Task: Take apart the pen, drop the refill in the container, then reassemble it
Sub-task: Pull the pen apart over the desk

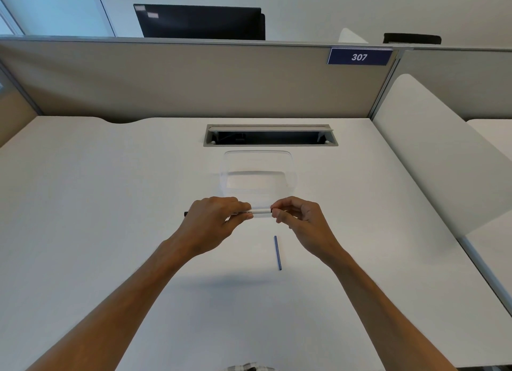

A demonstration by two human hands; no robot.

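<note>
White pen barrel (259, 211) held level just before the clear plastic container (258, 174) — left hand (213, 218) grips its middle, right hand (297, 218) fingers (278, 204) pinch its end, likely to unscrew it. A blue refill (277, 253) lies on the bench (110, 204), nearer than the container.

A white surface (83, 204) fills most of the view. At its far edge a rectangular cable slot (270, 135) with a grey frame lies open and dark inside. Behind it stands a beige partition (194, 80), with a blue label (359, 56) reading 307 fixed at its upper right. Above the partition shows the back of a black monitor (201, 21). A white divider panel (432, 149) slants along the right side. A checked cloth (249, 368) peeks in at the bottom edge.
</note>
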